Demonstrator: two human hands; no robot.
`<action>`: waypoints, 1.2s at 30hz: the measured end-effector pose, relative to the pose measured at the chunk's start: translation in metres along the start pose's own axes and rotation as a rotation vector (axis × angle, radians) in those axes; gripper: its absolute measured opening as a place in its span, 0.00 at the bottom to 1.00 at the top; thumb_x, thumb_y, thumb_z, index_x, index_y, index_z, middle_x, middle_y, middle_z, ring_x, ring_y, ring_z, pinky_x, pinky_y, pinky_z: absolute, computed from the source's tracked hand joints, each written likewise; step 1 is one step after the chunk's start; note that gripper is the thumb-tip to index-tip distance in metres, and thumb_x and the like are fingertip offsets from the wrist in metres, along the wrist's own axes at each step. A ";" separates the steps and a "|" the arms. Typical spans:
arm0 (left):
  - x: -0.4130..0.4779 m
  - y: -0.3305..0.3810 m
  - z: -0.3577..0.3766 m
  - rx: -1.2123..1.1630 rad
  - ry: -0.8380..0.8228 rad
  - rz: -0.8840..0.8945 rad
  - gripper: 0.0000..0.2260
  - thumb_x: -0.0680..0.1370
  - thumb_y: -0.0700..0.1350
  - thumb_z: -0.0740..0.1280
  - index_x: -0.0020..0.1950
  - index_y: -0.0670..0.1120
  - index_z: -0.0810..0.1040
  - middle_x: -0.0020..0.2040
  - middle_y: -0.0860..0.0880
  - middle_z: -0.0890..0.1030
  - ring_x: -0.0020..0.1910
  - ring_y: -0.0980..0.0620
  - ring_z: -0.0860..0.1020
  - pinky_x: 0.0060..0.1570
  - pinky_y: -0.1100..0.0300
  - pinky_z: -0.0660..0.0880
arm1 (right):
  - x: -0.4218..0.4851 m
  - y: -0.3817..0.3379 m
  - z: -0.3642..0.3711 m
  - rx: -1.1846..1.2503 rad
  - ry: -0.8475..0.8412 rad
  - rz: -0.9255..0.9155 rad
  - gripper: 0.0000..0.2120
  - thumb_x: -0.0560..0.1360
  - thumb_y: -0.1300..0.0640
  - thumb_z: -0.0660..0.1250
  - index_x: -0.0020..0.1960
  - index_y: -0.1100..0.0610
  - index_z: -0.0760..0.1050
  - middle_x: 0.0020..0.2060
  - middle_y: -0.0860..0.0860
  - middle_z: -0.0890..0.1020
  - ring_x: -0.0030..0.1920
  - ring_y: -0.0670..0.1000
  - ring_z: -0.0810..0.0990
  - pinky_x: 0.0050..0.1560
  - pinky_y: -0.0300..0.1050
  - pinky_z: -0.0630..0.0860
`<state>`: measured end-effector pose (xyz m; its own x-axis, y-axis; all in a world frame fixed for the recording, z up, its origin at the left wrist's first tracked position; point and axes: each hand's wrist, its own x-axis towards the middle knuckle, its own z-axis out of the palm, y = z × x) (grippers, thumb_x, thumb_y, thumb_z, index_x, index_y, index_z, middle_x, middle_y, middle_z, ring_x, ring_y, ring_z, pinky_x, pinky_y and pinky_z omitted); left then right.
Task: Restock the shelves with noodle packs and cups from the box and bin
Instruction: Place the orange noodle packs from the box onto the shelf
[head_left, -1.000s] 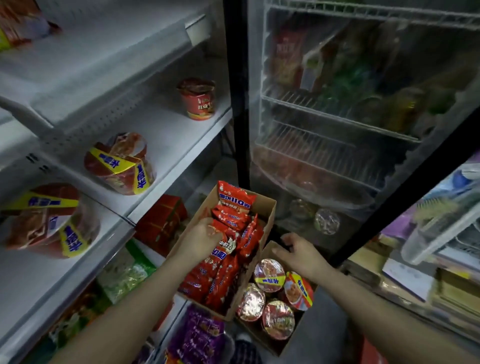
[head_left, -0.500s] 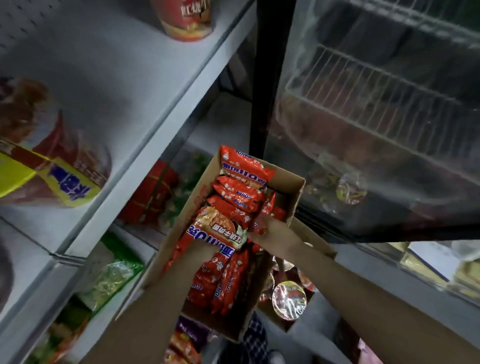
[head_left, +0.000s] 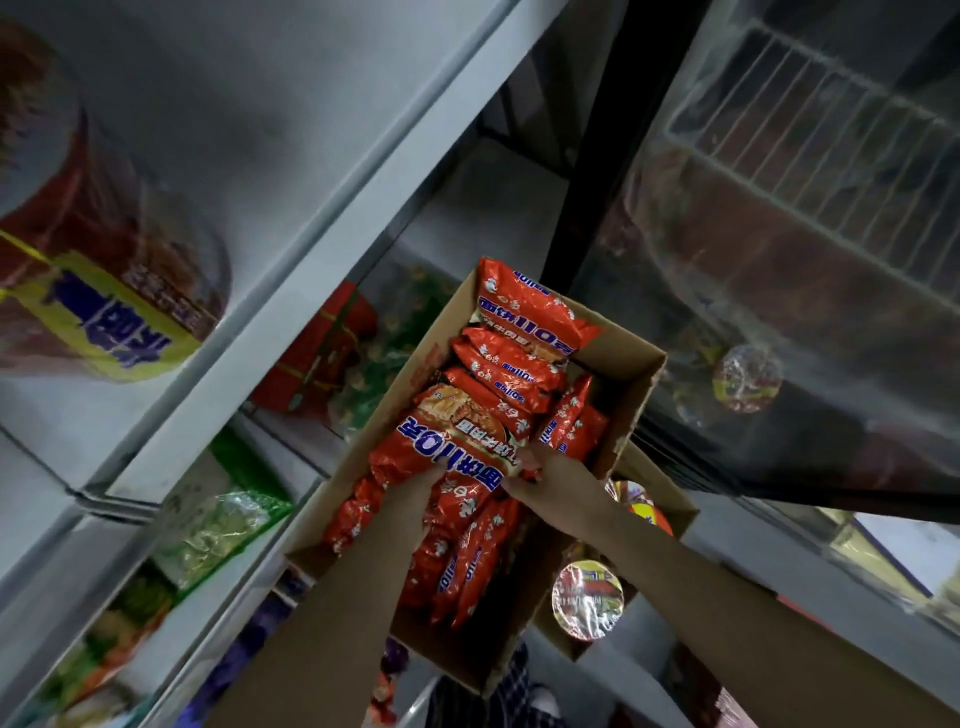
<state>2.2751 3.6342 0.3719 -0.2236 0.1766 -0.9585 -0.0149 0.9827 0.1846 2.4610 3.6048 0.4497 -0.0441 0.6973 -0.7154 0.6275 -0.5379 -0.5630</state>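
Note:
A brown cardboard box (head_left: 631, 384) full of orange-red noodle packs sits below the shelves. One noodle pack (head_left: 457, 441) with blue lettering is raised above the others. My left hand (head_left: 415, 493) grips its near left edge and my right hand (head_left: 556, 478) pinches its near right edge. Beside the box on the right, a second cardboard box (head_left: 670, 512) holds foil-lidded noodle cups (head_left: 587, 597), partly hidden by my right forearm. A large noodle bowl (head_left: 98, 260) with a yellow band lies on the white shelf (head_left: 291, 218) at the left.
Lower shelves at the left carry green bags (head_left: 228, 514) and red packages (head_left: 317, 358). A glass-door cooler (head_left: 810, 291) with wire racks stands at the right, behind a black frame post (head_left: 592, 171). Purple packs (head_left: 244, 654) lie below the box.
The view has dropped and closed in on the box. My right hand left the cup box and joined the left hand on one noodle pack, which is now lifted above the rest.

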 end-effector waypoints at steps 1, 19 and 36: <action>-0.005 0.001 -0.001 -0.027 0.006 0.038 0.32 0.70 0.54 0.77 0.67 0.41 0.71 0.63 0.41 0.78 0.63 0.41 0.76 0.66 0.47 0.72 | -0.002 0.001 -0.001 0.000 0.006 -0.002 0.18 0.79 0.50 0.66 0.65 0.56 0.72 0.57 0.48 0.79 0.55 0.48 0.79 0.49 0.38 0.75; -0.276 -0.040 -0.144 0.629 -0.315 0.816 0.17 0.70 0.42 0.78 0.56 0.40 0.80 0.47 0.42 0.86 0.44 0.43 0.85 0.46 0.52 0.83 | -0.183 -0.034 -0.024 0.053 0.116 -0.378 0.54 0.57 0.33 0.78 0.75 0.51 0.60 0.67 0.48 0.73 0.66 0.49 0.73 0.69 0.52 0.71; -0.410 -0.327 -0.445 0.165 0.309 0.934 0.45 0.64 0.68 0.76 0.74 0.50 0.65 0.55 0.50 0.83 0.43 0.55 0.81 0.36 0.62 0.75 | -0.391 -0.199 0.185 0.018 -0.496 -0.655 0.24 0.62 0.50 0.77 0.57 0.55 0.81 0.50 0.50 0.86 0.52 0.49 0.85 0.62 0.50 0.75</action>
<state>1.9377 3.2155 0.8010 -0.3204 0.8836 -0.3414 0.4267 0.4564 0.7808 2.2099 3.3513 0.7649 -0.7386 0.5840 -0.3367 0.3427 -0.1049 -0.9336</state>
